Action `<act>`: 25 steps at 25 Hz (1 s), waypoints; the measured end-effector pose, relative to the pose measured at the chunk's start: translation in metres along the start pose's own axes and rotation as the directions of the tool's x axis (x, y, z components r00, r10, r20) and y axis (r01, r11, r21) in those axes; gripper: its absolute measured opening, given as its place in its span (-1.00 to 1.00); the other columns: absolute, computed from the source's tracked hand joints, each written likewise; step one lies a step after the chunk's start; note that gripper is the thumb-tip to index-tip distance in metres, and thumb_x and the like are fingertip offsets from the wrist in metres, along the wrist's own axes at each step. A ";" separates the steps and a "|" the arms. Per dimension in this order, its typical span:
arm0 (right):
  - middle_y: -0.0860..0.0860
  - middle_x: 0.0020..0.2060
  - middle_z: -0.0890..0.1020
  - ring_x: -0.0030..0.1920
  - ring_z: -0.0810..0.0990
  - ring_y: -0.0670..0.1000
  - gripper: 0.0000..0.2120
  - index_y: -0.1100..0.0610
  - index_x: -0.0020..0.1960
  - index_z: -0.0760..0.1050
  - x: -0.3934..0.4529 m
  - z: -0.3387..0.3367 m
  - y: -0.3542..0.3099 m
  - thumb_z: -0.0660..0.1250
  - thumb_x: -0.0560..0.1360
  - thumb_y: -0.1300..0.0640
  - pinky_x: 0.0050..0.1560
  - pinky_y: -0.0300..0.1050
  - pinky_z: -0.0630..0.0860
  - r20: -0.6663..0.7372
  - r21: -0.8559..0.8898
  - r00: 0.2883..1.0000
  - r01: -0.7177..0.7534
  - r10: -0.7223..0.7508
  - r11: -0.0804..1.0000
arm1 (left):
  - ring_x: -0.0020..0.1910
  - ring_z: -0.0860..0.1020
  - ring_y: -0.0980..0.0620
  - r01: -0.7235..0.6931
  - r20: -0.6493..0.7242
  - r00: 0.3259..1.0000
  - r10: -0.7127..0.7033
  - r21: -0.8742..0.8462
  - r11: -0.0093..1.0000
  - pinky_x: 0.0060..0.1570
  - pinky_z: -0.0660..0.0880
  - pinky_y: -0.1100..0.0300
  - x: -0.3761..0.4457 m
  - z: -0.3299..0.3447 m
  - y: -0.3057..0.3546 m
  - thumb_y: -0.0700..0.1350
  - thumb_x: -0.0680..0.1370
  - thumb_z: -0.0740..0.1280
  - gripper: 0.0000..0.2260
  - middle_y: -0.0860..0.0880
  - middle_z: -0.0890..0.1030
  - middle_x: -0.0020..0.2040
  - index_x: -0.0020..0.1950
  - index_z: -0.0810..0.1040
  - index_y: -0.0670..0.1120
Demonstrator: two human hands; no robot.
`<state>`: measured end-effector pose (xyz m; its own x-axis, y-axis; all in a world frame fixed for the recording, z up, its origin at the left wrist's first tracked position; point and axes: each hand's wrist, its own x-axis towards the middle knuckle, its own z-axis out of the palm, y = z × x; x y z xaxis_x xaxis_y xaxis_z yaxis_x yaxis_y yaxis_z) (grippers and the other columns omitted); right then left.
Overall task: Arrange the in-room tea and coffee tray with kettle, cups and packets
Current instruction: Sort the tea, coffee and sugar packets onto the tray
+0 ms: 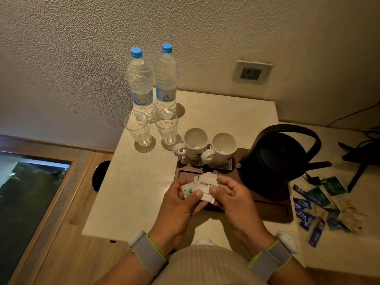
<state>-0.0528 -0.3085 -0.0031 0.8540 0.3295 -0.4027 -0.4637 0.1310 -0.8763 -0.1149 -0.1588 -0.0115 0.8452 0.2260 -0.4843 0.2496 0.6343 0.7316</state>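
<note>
Packet-sorting step: left hand (181,204) and right hand (232,199), fingers curled, pinch white sugar sachets (202,187) above the wooden tray (273,212), beside the kettle (275,159); next, presumably, squaring and slotting them into its front recess.

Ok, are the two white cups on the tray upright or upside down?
Upright. Both white cups stand on the tray mouths up; their pale insides show, handles pointing left.

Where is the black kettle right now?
In the head view, the black kettle stands on the right side of the brown tray, just right of the two white cups, with loose packets lying on the counter beyond it.
</note>
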 end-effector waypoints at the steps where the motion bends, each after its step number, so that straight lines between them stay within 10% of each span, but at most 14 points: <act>1: 0.12 0.05 0.77 0.05 0.76 0.16 -0.74 0.17 0.26 0.60 0.001 0.000 0.000 0.40 0.59 0.33 -0.02 -0.10 0.71 -0.003 -0.004 1.000 -0.016 0.016 1.000 | 0.16 0.72 -0.19 0.007 0.025 1.000 -0.008 0.040 0.999 0.01 0.70 0.07 0.001 -0.002 0.001 -0.24 0.53 0.51 -0.72 -0.18 0.73 0.15 0.21 0.66 -0.02; 15: -0.12 -0.03 0.77 -0.03 0.76 -0.10 -0.76 -0.09 0.17 0.70 0.019 0.003 0.014 0.49 0.56 0.17 -0.11 -0.19 0.68 0.048 -0.443 0.995 0.100 -0.088 0.891 | 0.01 0.76 -0.06 -0.089 0.090 0.994 0.056 0.429 0.899 -0.09 0.70 0.13 0.012 -0.031 0.014 -0.03 0.68 0.36 -0.81 -0.08 0.79 0.00 0.17 0.75 -0.03; 25: -0.12 -0.22 0.72 -0.23 0.66 -0.12 -0.88 0.05 -0.10 0.72 0.077 0.025 0.035 0.63 0.41 0.13 -0.17 -0.27 0.59 0.034 -0.750 0.847 0.373 -0.531 0.546 | 0.07 0.64 -0.01 -0.343 0.201 0.881 0.428 0.894 0.287 0.11 0.55 0.09 0.070 -0.056 0.026 -0.09 0.66 0.38 -0.80 -0.02 0.69 0.10 0.27 0.68 0.02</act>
<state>-0.0090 -0.2547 -0.0583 0.9612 0.2415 0.1333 0.2421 -0.5070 -0.8272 -0.0760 -0.0850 -0.0528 0.9465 0.3222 -0.0176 0.2044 -0.5567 0.8052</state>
